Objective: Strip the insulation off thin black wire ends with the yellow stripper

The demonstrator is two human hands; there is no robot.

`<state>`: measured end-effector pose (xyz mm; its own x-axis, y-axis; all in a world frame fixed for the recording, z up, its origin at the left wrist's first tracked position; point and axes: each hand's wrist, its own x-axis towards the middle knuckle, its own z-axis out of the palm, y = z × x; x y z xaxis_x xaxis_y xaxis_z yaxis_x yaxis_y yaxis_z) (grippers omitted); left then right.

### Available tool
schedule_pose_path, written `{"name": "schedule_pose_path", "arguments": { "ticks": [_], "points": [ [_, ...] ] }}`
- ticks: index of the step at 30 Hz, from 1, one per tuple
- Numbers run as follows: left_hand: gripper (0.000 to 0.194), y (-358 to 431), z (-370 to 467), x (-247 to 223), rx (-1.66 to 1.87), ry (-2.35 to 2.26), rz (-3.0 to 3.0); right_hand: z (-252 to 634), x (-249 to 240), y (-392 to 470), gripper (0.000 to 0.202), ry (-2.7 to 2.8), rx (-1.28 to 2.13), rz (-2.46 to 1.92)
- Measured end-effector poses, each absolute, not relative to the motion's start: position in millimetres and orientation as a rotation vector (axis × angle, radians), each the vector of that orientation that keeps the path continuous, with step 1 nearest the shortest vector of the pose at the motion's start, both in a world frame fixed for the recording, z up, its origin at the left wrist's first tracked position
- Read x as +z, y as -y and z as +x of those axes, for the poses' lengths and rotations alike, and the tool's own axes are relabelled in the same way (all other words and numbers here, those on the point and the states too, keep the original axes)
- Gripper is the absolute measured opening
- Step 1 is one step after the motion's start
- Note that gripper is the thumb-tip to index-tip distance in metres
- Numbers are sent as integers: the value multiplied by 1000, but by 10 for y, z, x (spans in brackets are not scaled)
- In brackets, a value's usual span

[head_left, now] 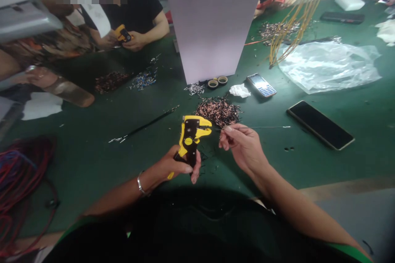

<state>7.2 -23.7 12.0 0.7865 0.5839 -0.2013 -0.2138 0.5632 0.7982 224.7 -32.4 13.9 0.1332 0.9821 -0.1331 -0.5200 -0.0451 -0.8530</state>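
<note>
A thin black wire (259,127) is pinched in the fingertips of the right hand (242,146). It lies sideways, its long end stretched away to the right, its short end pointed at the yellow stripper tool (191,135). The tool is gripped by the left hand (179,166), just beside the wire's near end. A pile of copper bits (217,111) is seen just behind both hands.

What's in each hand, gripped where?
Left hand grips the yellow-and-black wire stripper by its handles. Right hand pinches a thin wire near one end, at the stripper's head.
</note>
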Motion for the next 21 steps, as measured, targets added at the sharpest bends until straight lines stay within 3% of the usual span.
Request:
{"name": "schedule_pose_path", "arguments": {
  "ticks": [21],
  "points": [
    [17, 293, 35, 90, 538, -606, 851, 2224, 179, 339, 12, 540, 1479, -903]
  ]
}}
